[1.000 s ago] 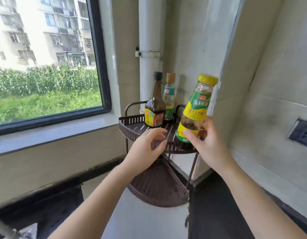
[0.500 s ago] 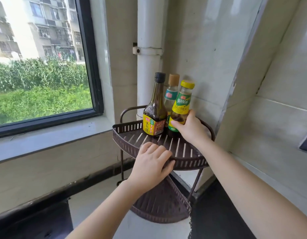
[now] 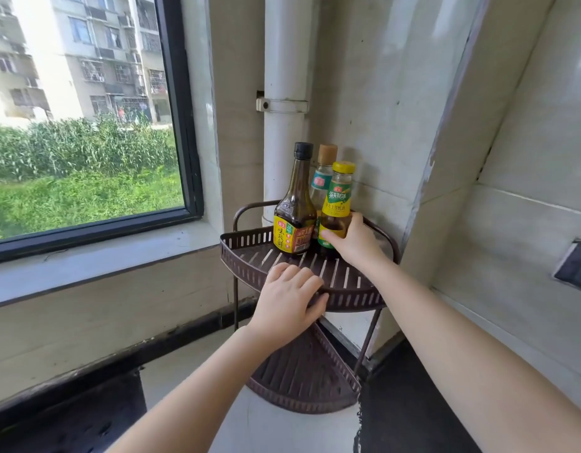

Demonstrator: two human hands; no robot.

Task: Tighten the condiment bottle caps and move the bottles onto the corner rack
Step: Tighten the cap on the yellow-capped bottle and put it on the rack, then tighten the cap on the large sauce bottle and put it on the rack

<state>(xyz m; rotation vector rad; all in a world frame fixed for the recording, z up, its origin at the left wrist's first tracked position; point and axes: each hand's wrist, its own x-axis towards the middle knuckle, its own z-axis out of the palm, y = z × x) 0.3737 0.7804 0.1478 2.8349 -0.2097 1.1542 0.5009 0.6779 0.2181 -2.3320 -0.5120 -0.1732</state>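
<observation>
- Your right hand [image 3: 354, 246] is wrapped around the lower body of the yellow-capped bottle [image 3: 336, 204], thumb across the front of the label and fingers round the far side; the bottle stands upright on the top shelf of the corner rack [image 3: 250, 266].
- Your left hand [image 3: 289, 304] lies palm-down on the front rim of that top shelf, fingers curled over the slats and thumb pressed against the perforated edge, so it grips the rack itself and no bottle.
- Taking the top shelf as a clock face with 6 toward you, the yellow-capped bottle sits near 1 o'clock, deep in the corner.
- The dark bottle [image 3: 295, 210] with the black cap stands at about 11 o'clock, just beside the yellow-capped one and touching or very nearly so; you cannot tell which from here.
- The clear bottle [image 3: 322, 178] with the tan cap is at 12 o'clock behind the other two, mostly hidden by them.
- All three caps sit on their bottles; whether they are tight does not show.
- The rack's lower shelf [image 3: 302, 380] sits below on the pale bench [image 3: 282, 429].
- A white pipe [image 3: 284, 76] rises in the corner behind the rack, and the window [image 3: 83, 109] lies off toward 9 o'clock.
</observation>
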